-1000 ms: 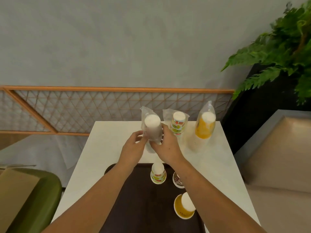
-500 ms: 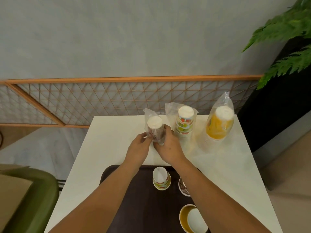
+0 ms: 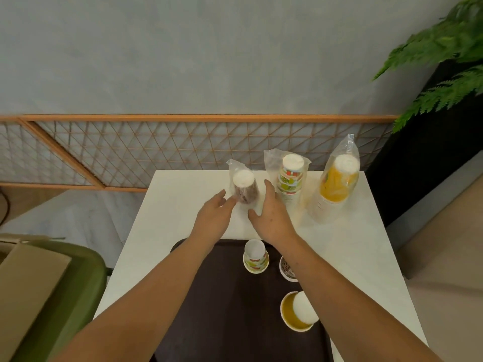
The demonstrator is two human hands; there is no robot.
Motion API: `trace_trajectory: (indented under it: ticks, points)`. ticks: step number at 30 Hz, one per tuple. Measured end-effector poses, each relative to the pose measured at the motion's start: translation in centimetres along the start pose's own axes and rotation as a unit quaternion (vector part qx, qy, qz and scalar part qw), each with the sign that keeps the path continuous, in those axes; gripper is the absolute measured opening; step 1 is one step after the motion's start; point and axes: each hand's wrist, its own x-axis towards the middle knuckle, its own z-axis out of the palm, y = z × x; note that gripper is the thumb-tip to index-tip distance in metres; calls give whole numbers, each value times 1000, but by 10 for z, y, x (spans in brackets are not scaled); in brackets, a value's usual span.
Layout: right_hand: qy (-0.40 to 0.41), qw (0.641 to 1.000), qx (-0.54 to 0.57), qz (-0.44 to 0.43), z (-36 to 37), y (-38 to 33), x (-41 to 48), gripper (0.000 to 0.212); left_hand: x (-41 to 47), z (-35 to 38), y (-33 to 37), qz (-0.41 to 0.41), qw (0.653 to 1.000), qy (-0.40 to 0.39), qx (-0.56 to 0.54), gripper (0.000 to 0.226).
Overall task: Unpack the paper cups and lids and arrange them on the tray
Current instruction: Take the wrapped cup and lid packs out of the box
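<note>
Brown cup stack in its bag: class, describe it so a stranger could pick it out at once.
On the white table, three bagged cup stacks stand near the far edge. The brown cup stack is leftmost, between the left hand and right hand. It is the shortest and darkest, unlike the fruit-patterned stack and the orange stack.

A single wide-angle camera, worn on the head, supplied the only view. It looked forward and steeply down across the white table (image 3: 170, 218) and faced the grey wall (image 3: 209, 48), which filled the upper third of the frame. Both forearms entered from the bottom edge, and the left hand (image 3: 213, 218) and right hand (image 3: 271, 220) met near frame centre, at arm's reach from the lens. The dark tray (image 3: 222, 296) ran off the bottom edge. A plant (image 3: 444, 61) occupied the upper right, blurred.
</note>
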Motion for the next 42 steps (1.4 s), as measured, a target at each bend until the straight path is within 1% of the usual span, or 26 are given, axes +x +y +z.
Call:
trace_trajectory:
  ticks: [4, 6, 9, 13, 19, 25, 30, 34, 39, 42]
  points:
    - [43, 999, -19, -27, -11, -31, -35, 79, -36, -30, 6, 49, 998, 26, 26, 59]
    - [73, 995, -26, -56, -8, -47, -55, 74, -58, -50, 7, 82, 995, 40, 40, 58]
    - [89, 992, -44, -78, 8, -73, -92, 72, -97, -87, -5, 136, 988, 54, 55, 58]
    - [77, 991, -51, -102, 38, -117, -153, 70, -148, -141, -31, 177, 979, 60, 79, 58]
    - [51, 990, -53, -119, 94, -179, -228, 65, -212, -224, -73, 199, 973, 58, 96, 58]
    - [17, 988, -45, -144, 136, -222, -280, 66, -259, -291, -108, 196, 968, 95, 121, 55]
    - [-13, 984, -47, -171, 156, -239, -300, 65, -283, -331, -130, 179, 966, 136, 130, 52]
    - [-40, 980, -40, -193, 160, -247, -311, 63, -305, -349, -144, 140, 964, 180, 140, 50]
    - [-80, 967, -36, -238, 167, -260, -320, 60, -334, -358, -163, 103, 963, 212, 131, 55]
    - [-111, 961, -26, -251, 176, -272, -323, 58, -347, -368, -177, 74, 961, 231, 132, 56]
